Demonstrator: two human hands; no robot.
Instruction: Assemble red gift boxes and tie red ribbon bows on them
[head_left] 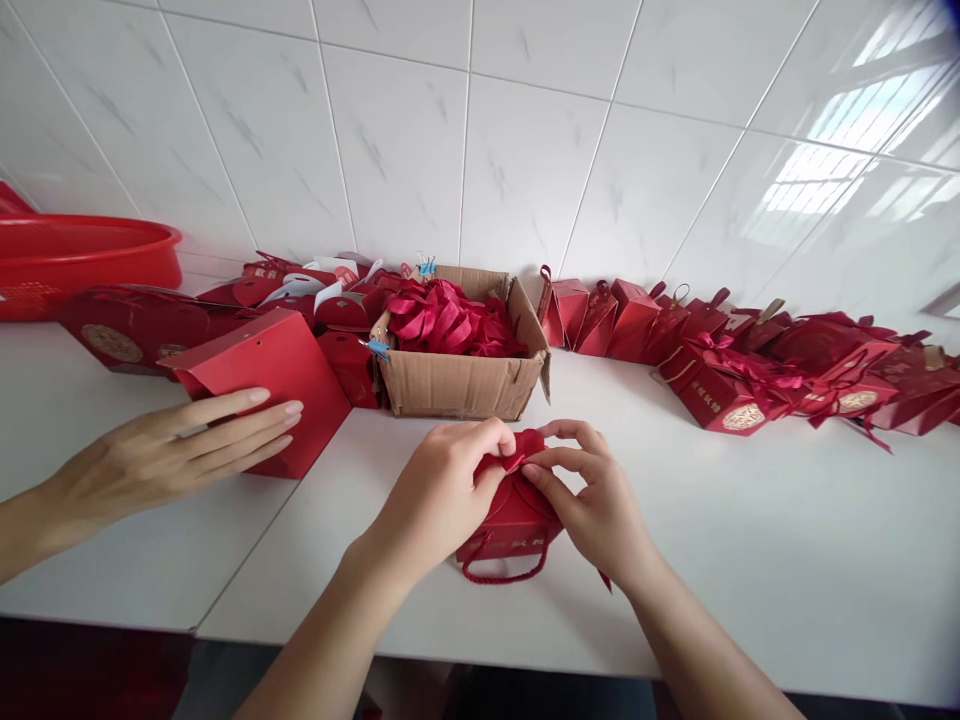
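Observation:
A small red gift box (499, 528) with a cord handle stands on the white table right in front of me. On top of it, a red ribbon (516, 460) is bunched up between my two hands. My left hand (450, 490) pinches the ribbon from the left, thumb against curled forefinger. From the right, my right hand (592, 495) pinches the same ribbon between thumb and forefinger. A loose ribbon end pokes out below my right wrist. The cord handle hangs over the box's near side, touched by neither hand.
At the left, another person's hand (180, 455) rests on a larger red box (292, 375). A cardboard carton (457, 388) of red ribbons stands behind my hands. Finished-looking red boxes (724, 395) line the wall at right. A red plastic basin (90, 265) sits far left.

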